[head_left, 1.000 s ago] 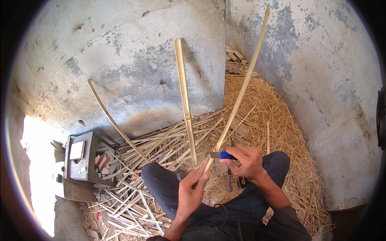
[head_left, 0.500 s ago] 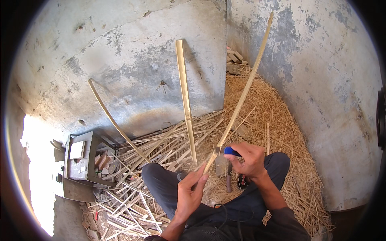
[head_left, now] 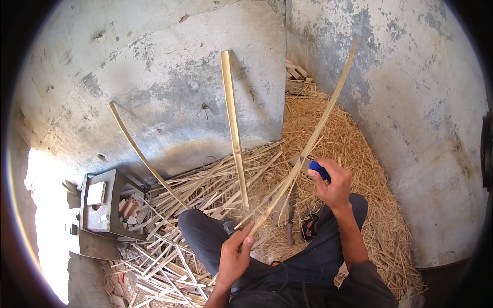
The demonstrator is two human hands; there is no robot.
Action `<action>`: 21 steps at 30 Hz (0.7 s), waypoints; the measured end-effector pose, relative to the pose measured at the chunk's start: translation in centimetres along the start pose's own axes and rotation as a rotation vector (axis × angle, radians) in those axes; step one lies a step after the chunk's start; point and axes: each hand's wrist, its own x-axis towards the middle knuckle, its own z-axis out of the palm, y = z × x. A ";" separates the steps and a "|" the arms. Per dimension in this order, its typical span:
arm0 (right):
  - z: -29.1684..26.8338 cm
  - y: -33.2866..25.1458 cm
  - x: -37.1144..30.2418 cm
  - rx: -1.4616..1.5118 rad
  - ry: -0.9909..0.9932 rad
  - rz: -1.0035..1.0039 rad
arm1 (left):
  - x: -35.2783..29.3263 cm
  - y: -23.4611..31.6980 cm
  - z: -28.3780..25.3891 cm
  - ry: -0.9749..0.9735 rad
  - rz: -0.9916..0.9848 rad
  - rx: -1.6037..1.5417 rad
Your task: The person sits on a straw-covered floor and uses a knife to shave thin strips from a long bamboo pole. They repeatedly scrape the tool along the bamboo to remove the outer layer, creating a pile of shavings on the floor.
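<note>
My left hand (head_left: pixel 234 259) is closed around the near end of a long, slightly bowed bamboo strip (head_left: pixel 328 110). From there the strip slants away and up to the right, its far end in front of the wall. My right hand (head_left: pixel 333 186) is closed on the blue handle (head_left: pixel 319 170) of a small bladed tool. Its blade lies against the strip around the middle and is too small to make out fully. Under the strip, between my legs, a dark stick-like handle (head_left: pixel 290 226) rests by my sandalled foot (head_left: pixel 309 226).
Two more bamboo strips lean nearby, a broad one (head_left: pixel 232 113) and a curved thin one (head_left: pixel 136 149). Split strips (head_left: pixel 169 267) lie heaped to the left, shavings (head_left: pixel 380 220) to the right. A wooden box-like stand (head_left: pixel 100 215) is at the left. Worn walls (head_left: pixel 169 61) enclose the corner.
My right hand and the blue-handled tool have moved away from me along the strip, up and to the right. My left hand has drawn slightly nearer, lowering the strip's far end.
</note>
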 end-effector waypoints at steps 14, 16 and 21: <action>-0.6 3.6 1.6 -0.082 0.044 0.069 | -1.8 -2.6 -1.5 0.129 0.134 0.269; -0.3 5.1 2.0 -0.089 0.052 0.017 | -2.0 -2.1 -2.0 0.130 0.138 0.298; -1.6 8.4 5.4 -0.166 0.020 0.145 | -3.4 -3.1 -3.1 0.123 0.103 0.354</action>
